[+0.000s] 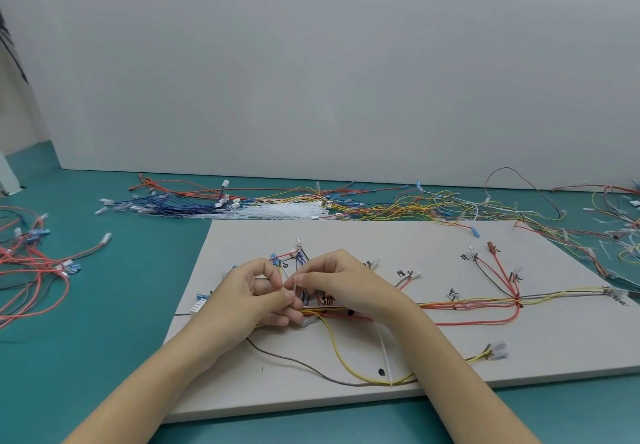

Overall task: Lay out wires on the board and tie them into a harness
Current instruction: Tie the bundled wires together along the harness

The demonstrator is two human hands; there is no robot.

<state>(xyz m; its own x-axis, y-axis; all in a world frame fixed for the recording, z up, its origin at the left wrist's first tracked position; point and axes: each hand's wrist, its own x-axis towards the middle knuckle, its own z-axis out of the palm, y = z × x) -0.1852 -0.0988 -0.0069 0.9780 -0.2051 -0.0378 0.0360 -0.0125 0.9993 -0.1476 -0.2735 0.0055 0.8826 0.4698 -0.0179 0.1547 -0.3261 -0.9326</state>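
Wires (467,303) in red, yellow and black fan across the pale board (398,235) at the centre of the frame, gathered into a trunk running right. Both hands meet at its left end: the left hand (242,300) and right hand (341,281) each pinch a thin white cable tie (294,287). Loose wire bundles (277,206) lie on the teal surface (86,339) above the board.

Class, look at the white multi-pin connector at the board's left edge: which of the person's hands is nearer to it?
Left. The left hand sits just right of the white connector, almost beside it; the right hand is farther right, past the left hand.
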